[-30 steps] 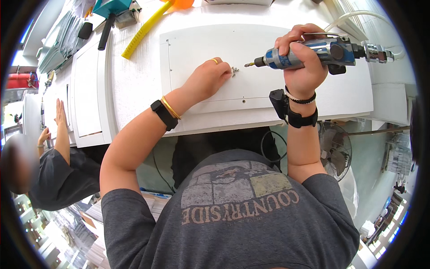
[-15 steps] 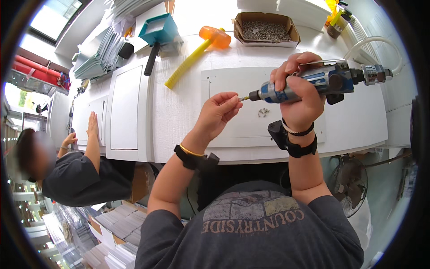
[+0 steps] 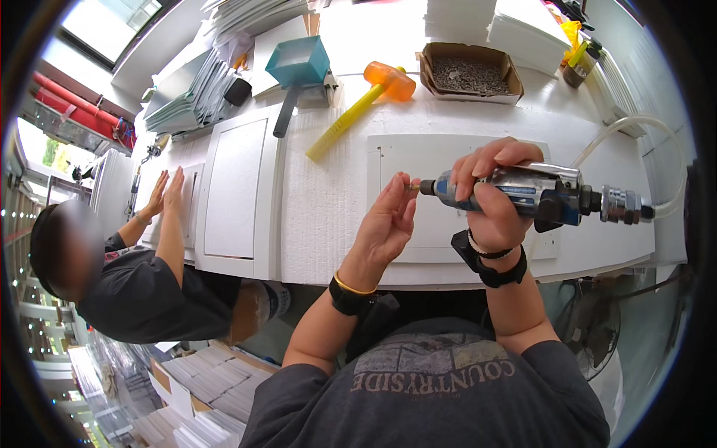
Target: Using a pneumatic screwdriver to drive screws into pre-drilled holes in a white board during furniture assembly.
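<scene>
My right hand (image 3: 493, 196) grips a blue and silver air-powered screwdriver (image 3: 538, 196), held level above a flat white panel (image 3: 448, 153) on the bench. A clear hose (image 3: 635, 131) runs from its rear end. My left hand (image 3: 388, 224) is raised to the driver's tip, with thumb and fingertips pinching a small screw (image 3: 411, 187) against the bit. Both wrists wear dark bands.
An orange-headed mallet with a yellow handle (image 3: 358, 104), a teal scoop (image 3: 299, 67) and a cardboard box of screws (image 3: 469, 73) lie at the back. Another white panel (image 3: 235, 187) lies to the left, where a co-worker (image 3: 134, 276) presses both hands on a panel.
My left hand has lifted off the panel and come up to the driver's tip. The driver has risen from the panel surface, and my head has tilted, showing more of the bench's far side.
</scene>
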A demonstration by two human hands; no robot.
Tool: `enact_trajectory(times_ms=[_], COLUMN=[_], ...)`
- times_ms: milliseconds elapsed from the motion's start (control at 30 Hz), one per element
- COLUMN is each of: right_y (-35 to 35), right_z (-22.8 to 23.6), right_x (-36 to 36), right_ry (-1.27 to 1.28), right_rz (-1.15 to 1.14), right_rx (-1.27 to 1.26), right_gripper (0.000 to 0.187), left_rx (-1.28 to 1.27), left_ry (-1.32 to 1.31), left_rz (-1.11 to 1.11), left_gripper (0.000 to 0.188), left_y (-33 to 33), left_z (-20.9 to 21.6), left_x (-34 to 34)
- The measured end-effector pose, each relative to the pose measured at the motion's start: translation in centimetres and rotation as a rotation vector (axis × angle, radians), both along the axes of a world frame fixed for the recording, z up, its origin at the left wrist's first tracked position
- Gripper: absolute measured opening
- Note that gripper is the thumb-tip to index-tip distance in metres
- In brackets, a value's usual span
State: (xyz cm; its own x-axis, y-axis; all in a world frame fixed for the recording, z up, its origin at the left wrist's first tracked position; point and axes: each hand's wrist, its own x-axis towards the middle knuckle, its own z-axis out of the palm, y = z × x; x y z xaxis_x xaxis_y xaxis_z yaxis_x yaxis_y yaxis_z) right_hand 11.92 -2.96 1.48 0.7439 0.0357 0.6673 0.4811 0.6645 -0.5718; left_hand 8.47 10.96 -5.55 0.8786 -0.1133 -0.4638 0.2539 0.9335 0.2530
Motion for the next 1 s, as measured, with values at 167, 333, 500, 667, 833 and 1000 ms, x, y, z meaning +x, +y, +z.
enact_trajectory(times_ms=[167, 333, 500, 667, 833, 1000], right_y=[0.0, -0.3, -0.7, -0.6, -0.8, -0.7], right_z=[0.1, -0.2, -0.3, -0.5, -0.2, -0.5], right_x=[0.2, 0.3, 0.1, -0.1, 0.5, 0.8], right_ry=[-0.045, -0.045, -0.061, -0.027, -0.079, -0.135], right_rz=[-0.015, -0.021, -0.039, -0.017, 0.006, 0.0], right_rx=[0.012, 0.038, 0.062, 0.065, 0.086, 0.073], right_gripper=[0.032, 0.033, 0.032, 0.034, 0.034, 0.034], left_rx=[-0.089, -0.127, -0.157, -0.164, -0.261, -0.284], left_ry=[-0.042, -0.086, -0.048, -0.108, -0.129, -0.08], left_rz=[-0.003, -0.002, 0.052, 0.086, 0.084, 0.099], left_gripper=[0.019, 0.02, 0.018, 0.018, 0.018, 0.018], left_y=[0.2, -0.2, -0.8, -1.0, -1.0, -1.4], left_z=[-0.8, -0.8, -0.2, -0.7, 0.3, 0.4], left_x=[0.0, -0.3, -0.7, -0.6, -0.2, -0.2])
